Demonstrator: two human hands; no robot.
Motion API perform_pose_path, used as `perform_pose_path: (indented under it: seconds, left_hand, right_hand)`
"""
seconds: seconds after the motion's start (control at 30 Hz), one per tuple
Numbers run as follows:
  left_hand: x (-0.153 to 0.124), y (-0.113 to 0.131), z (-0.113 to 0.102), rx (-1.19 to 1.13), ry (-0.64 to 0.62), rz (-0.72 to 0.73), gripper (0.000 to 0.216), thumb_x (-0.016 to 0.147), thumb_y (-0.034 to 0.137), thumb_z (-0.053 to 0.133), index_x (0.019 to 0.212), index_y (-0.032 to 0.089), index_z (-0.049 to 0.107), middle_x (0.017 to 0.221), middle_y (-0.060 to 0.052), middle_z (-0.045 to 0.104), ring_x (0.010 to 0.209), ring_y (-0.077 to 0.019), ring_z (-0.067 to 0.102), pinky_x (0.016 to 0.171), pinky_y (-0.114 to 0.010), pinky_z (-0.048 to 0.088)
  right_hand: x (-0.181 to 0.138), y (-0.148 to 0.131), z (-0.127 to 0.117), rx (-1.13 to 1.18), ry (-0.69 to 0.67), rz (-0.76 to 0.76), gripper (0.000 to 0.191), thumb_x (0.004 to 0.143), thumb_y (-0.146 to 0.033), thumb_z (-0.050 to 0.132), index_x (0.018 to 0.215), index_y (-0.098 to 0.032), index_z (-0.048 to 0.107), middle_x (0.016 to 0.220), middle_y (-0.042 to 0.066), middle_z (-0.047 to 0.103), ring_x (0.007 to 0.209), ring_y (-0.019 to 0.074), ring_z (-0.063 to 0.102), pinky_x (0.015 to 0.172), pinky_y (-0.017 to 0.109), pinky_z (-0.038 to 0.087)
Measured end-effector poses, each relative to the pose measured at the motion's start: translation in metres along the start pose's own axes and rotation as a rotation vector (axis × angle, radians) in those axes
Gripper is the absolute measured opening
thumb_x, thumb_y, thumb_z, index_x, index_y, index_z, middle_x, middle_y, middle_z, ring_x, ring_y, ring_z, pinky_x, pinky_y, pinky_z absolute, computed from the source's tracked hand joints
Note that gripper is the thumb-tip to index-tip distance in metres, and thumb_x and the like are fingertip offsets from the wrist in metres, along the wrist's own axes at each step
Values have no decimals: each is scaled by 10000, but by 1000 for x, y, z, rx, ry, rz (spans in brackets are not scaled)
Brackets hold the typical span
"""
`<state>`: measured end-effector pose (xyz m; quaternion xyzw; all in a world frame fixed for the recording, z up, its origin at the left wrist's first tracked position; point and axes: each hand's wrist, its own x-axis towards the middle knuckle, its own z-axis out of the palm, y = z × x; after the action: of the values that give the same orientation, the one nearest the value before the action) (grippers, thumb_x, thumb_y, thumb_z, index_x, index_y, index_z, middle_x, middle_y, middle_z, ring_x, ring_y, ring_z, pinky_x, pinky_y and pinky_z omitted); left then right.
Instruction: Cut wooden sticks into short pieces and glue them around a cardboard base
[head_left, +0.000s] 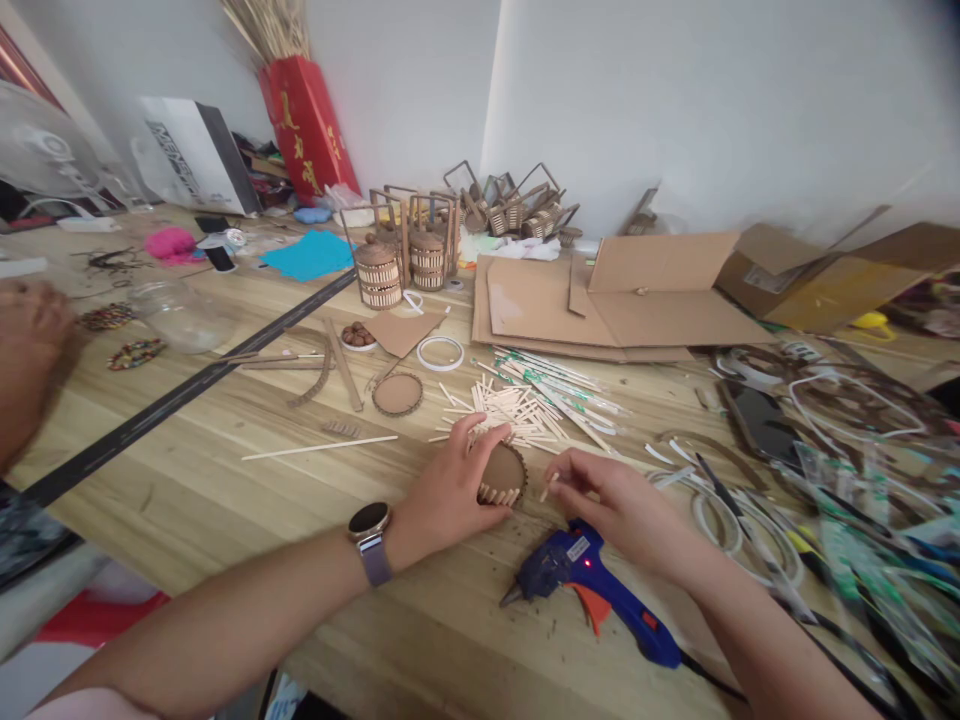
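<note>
My left hand point(450, 490), a watch on its wrist, grips a round cardboard disc point(501, 472) with short wooden sticks glued along its edge, holding it on the wooden table point(225, 480). My right hand point(615, 500) pinches a short wooden stick point(550, 486) just right of the disc. A blue glue gun point(592, 590) with an orange trigger and a lit red light lies on the table in front of my right hand. A pile of cut wooden sticks point(517, 405) lies just behind the disc.
Flat cardboard sheets point(600, 310) and an open box lie at the back right. Finished stick baskets point(405, 260) stand behind. A second disc point(397, 393), a white ring point(440, 352), a phone point(761, 420) and tangled wires are around. Another person's blurred hand point(30, 350) is at far left.
</note>
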<state>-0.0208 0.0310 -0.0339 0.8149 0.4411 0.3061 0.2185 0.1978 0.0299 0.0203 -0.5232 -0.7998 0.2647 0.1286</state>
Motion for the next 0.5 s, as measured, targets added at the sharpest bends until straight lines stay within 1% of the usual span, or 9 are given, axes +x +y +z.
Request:
perform_pose_path:
  seconds: [0.07,0.17,0.33,0.5]
  left_hand:
    - [0,0,0,-6,3,1,881,667,189,797,1398,271,313,1445,-142,297,1370,-334,359,1109,-518,379]
    - [0,-1,1,-16,11,3,865,676,211,790,1399,276,319,1447,-139,301,1372,-336,357,1109,-523,375]
    - [0,-3,3,-22,21,15,854,696,207,766,1407,293,302,1449,-136,301,1370,-335,360,1107,-531,367]
    - [-1,-4,4,-5,25,40,873,702,223,777,1418,289,283,1446,-134,306,1380,-329,338,1112,-526,363]
  right_hand:
    - [0,-7,6,57,-35,-3,149,874,-275,467,798,-220,582,672,-15,625,623,155,567,571,246,413]
    - [1,-11,14,98,-59,-21,135,864,-242,489,822,-216,615,708,-6,659,651,158,589,594,246,424]
    - [3,-9,20,100,-15,-66,120,865,-210,513,821,-213,624,719,-4,675,660,162,602,610,247,430]
    - [3,-10,23,65,-4,-97,116,879,-185,511,835,-211,615,752,11,679,680,171,615,623,253,445]
